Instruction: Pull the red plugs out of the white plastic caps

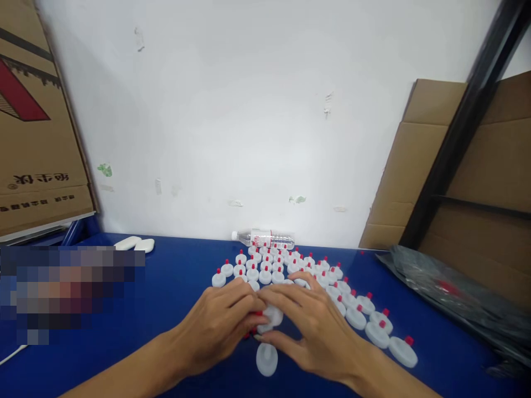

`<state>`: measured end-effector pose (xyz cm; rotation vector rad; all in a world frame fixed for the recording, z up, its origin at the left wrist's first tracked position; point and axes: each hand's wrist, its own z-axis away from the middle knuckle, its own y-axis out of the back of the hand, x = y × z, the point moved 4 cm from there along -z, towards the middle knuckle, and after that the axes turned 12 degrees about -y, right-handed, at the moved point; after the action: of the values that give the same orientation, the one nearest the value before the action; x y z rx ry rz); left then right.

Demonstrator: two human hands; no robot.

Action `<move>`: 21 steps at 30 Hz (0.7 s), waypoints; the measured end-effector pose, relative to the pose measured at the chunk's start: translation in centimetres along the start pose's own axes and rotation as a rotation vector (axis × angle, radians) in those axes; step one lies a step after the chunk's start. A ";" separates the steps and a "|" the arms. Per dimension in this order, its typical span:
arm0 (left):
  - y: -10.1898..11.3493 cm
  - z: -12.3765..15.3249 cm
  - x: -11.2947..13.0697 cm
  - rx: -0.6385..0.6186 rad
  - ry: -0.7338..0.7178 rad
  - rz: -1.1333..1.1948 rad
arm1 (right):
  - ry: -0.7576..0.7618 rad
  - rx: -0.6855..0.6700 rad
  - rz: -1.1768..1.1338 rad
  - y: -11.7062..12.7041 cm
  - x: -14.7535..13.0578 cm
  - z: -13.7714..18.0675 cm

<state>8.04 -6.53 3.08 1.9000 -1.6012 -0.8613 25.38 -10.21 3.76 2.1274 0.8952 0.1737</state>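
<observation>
Close together over the blue table, both of my hands meet in the lower middle. My left hand (226, 320) is closed, pinching a small red cap (259, 313). The fingers of my right hand (309, 320) curve round a round white plastic piece (274, 316), which touches the red cap; the fingers partly hide it. Just below my hands lies another white piece (266, 360), with no red cap visible on it. More red bits show under my left fingertips, mostly hidden. Beyond and to the right stand several white pieces with red caps (377, 333) in rows.
A clear plastic bottle (274, 239) lies against the white wall at the back of the blue table (174, 276). Two white rounded objects (144, 245) rest at the back left. Grey plastic bags (452, 298) lie on the right; cardboard (415, 155) stands behind them.
</observation>
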 end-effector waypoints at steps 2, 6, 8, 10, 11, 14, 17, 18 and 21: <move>-0.3 -0.1 0.3 -0.029 0.017 -0.019 | 0.030 0.026 0.000 -0.1 -0.4 0.0; -0.2 -0.6 0.3 -0.085 0.036 -0.139 | 0.059 0.065 0.071 -0.2 -0.3 -0.2; -0.1 -0.7 0.3 -0.099 0.030 -0.188 | 0.085 0.084 0.118 -0.1 -0.2 -0.2; -0.1 -0.9 0.5 -0.111 0.016 -0.219 | 0.110 0.101 0.170 0.0 -0.2 -0.2; -0.1 -0.9 0.5 -0.113 0.010 -0.226 | 0.123 0.111 0.193 0.1 -0.3 -0.2; -0.2 -0.9 0.7 -0.119 0.011 -0.222 | 0.152 0.136 0.254 0.4 -0.6 -0.3; -0.2 -0.9 0.8 -0.105 0.018 -0.217 | 0.159 0.162 0.303 0.7 -0.9 -0.3; -0.1 -0.9 0.8 -0.095 0.019 -0.217 | 0.159 0.173 0.315 0.7 -0.9 -0.3; -0.2 -1.0 1.0 -0.080 0.022 -0.228 | 0.157 0.206 0.337 0.9 -1.2 -0.3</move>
<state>9.04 -7.50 3.44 2.0536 -1.3337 -0.9779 24.81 -11.21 4.79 2.4756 0.6573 0.4414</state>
